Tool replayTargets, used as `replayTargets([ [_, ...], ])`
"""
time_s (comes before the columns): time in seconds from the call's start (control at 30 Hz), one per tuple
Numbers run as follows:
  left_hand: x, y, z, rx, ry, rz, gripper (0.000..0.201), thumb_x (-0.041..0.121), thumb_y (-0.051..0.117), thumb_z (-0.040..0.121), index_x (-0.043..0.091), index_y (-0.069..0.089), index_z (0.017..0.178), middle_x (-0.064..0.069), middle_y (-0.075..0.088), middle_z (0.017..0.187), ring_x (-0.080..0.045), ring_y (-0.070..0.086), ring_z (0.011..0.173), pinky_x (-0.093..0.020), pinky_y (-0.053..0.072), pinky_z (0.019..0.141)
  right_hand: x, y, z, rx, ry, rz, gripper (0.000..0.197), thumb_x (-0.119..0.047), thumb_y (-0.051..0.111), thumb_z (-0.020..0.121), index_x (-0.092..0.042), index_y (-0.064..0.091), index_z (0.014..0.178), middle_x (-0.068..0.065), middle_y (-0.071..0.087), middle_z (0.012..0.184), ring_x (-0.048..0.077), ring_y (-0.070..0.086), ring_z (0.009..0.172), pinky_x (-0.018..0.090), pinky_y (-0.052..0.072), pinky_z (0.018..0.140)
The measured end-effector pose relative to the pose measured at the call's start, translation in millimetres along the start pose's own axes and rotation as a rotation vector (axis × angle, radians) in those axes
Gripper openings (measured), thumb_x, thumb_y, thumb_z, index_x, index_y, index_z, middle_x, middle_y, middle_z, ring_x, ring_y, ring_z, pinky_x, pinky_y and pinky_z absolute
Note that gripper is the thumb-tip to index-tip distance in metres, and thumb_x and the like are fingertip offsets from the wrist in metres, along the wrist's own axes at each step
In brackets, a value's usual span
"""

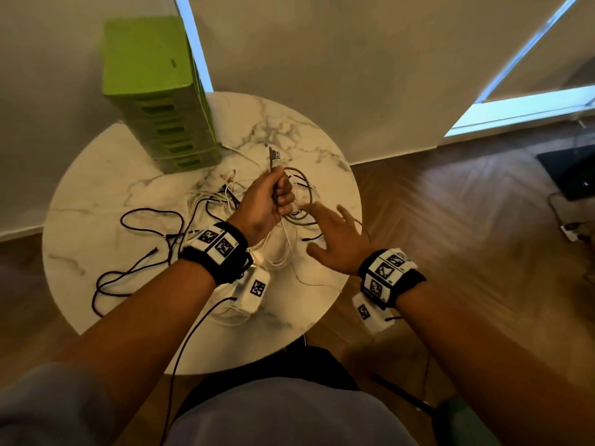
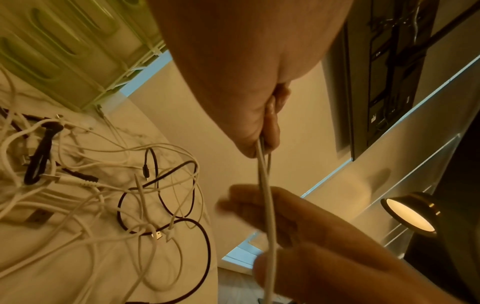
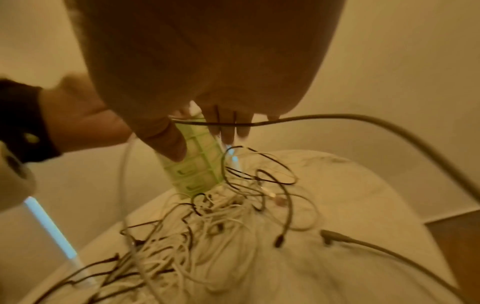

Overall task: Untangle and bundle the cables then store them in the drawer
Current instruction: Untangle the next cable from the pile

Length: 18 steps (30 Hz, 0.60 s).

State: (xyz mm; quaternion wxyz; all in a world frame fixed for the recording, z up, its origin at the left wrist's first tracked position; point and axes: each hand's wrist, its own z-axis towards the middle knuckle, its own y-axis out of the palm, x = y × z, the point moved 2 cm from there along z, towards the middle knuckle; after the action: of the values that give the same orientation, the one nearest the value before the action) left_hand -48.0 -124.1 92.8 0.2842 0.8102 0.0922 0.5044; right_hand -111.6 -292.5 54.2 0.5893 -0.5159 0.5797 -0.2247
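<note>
Our left hand (image 1: pixel 267 201) is fisted around a grey cable (image 1: pixel 302 217) above the middle of the round marble table (image 1: pixel 96 220), its USB plug (image 1: pixel 274 154) sticking up past the knuckles. Our right hand (image 1: pixel 338 239) hovers just beside it, fingers spread and holding nothing. The tangle of white and black cables (image 2: pixel 130 195) sprawls across the table's centre and left side. The green drawer tower (image 1: pixel 161 101) stands at the far left edge.

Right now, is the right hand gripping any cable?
No, the right hand is spread open beside the grey cable that the left hand grips.
</note>
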Motion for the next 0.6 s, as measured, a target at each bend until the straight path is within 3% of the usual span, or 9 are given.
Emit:
replayTargets([
  [0.03, 1, -1, 1, 0.005, 0.013, 0.01, 0.039, 0.026, 0.032, 0.109, 0.018, 0.036, 0.07, 0.006, 0.029, 0.062, -0.007, 0.026, 0.054, -0.022, 0.021, 0.051, -10, 1, 6, -0.027, -0.014, 0.032, 0.062, -0.043, 0.05, 0.096, -0.019, 0.031, 0.15, 0.004, 0.054, 0.14, 0.02, 0.043, 0.137, 0.05, 0.006, 0.123],
  [0.1, 3, -7, 3, 0.031, 0.064, 0.068, 0.04, 0.025, 0.03, 0.11, 0.017, 0.036, 0.071, 0.007, 0.03, 0.06, -0.008, 0.026, 0.054, -0.022, 0.023, 0.052, -18, -2, 10, -0.075, 0.011, 0.1, 0.042, -0.049, 0.041, 0.102, -0.022, 0.042, 0.135, 0.0, 0.068, 0.11, 0.021, 0.061, 0.11, 0.051, 0.032, 0.112],
  [0.13, 4, -11, 5, 0.055, 0.096, 0.113, 0.04, 0.025, 0.029, 0.11, 0.017, 0.037, 0.071, 0.008, 0.031, 0.06, -0.008, 0.027, 0.055, -0.023, 0.025, 0.053, -18, -7, 9, -0.089, 0.011, 0.091, 0.038, -0.052, 0.034, 0.103, -0.025, 0.044, 0.128, 0.002, 0.069, 0.107, 0.025, 0.064, 0.103, 0.049, 0.043, 0.101],
  [0.2, 5, -17, 8, 0.108, 0.149, 0.216, 0.04, 0.027, 0.029, 0.111, 0.016, 0.042, 0.075, 0.006, 0.033, 0.061, -0.011, 0.03, 0.056, -0.025, 0.03, 0.056, -6, -16, 4, -0.109, 0.01, 0.012, 0.036, -0.054, 0.026, 0.103, -0.031, 0.044, 0.123, 0.004, 0.068, 0.113, 0.029, 0.064, 0.099, 0.046, 0.051, 0.087],
  [0.3, 3, -20, 9, 0.182, 0.192, 0.374, 0.039, 0.032, 0.03, 0.111, 0.017, 0.05, 0.081, 0.0, 0.037, 0.066, -0.01, 0.034, 0.056, -0.025, 0.031, 0.056, 17, -35, -3, -0.111, 0.004, -0.121, 0.045, -0.065, 0.015, 0.097, -0.037, 0.045, 0.115, 0.004, 0.069, 0.104, 0.03, 0.065, 0.092, 0.048, 0.054, 0.08],
  [0.37, 2, -19, 10, 0.186, 0.179, 0.329, 0.04, 0.033, 0.03, 0.111, 0.017, 0.049, 0.081, 0.001, 0.038, 0.068, -0.007, 0.034, 0.053, -0.022, 0.028, 0.053, 37, -43, -8, -0.155, 0.038, -0.193, 0.043, -0.06, 0.018, 0.099, -0.032, 0.049, 0.111, 0.004, 0.067, 0.097, 0.028, 0.064, 0.09, 0.045, 0.053, 0.08],
  [0.47, 5, -16, 10, 0.107, 0.149, 0.165, 0.041, 0.031, 0.027, 0.112, 0.015, 0.044, 0.077, 0.004, 0.037, 0.063, -0.007, 0.029, 0.051, -0.021, 0.021, 0.051, 68, -50, -25, -0.368, 0.275, -0.45, 0.032, -0.037, 0.036, 0.105, -0.023, 0.061, 0.12, 0.003, 0.065, 0.117, 0.025, 0.061, 0.108, 0.033, 0.046, 0.089],
  [0.53, 8, -14, 8, 0.058, 0.121, 0.11, 0.044, 0.031, 0.026, 0.112, 0.014, 0.04, 0.073, 0.006, 0.035, 0.057, -0.007, 0.025, 0.05, -0.021, 0.02, 0.049, 78, -48, -39, -0.486, 0.41, -0.575, 0.032, -0.035, 0.04, 0.104, -0.023, 0.063, 0.123, 0.001, 0.063, 0.129, 0.024, 0.059, 0.116, 0.036, 0.045, 0.098],
  [0.6, 10, -12, 5, 0.027, 0.078, 0.097, 0.047, 0.033, 0.027, 0.111, 0.015, 0.037, 0.069, 0.007, 0.031, 0.053, -0.007, 0.023, 0.048, -0.022, 0.017, 0.05, 76, -44, -41, -0.368, 0.431, -0.413, 0.037, -0.033, 0.04, 0.104, -0.014, 0.06, 0.128, 0.008, 0.057, 0.138, 0.027, 0.055, 0.122, 0.038, 0.041, 0.103],
])
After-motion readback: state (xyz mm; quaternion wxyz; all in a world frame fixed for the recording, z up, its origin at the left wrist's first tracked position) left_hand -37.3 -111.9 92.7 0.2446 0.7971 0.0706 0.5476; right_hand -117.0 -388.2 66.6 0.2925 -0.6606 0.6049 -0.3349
